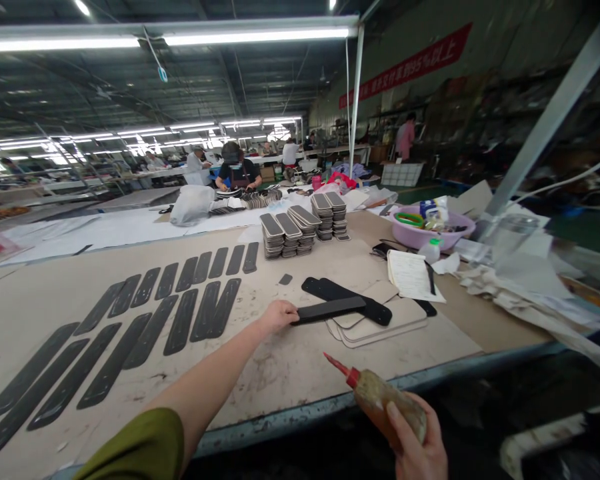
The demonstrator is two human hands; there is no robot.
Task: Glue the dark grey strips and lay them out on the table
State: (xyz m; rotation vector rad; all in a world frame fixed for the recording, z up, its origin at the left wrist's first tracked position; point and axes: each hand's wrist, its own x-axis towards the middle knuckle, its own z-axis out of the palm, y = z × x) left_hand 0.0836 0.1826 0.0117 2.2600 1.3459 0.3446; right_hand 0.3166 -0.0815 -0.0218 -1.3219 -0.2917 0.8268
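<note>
My left hand pinches the near end of a long dark strip, which lies over black pieces and pale rounded boards. In my right hand, at the table's front edge, is a glue bottle with a red nozzle pointing up and to the left. Two rows of dark strips with shiny streaks cover the left part of the table. A small dark piece lies beyond my left hand.
Stacks of strips stand at the middle back. A purple basin of supplies, a notebook and crumpled paper are at the right. A person works across the table. A metal post rises at the right.
</note>
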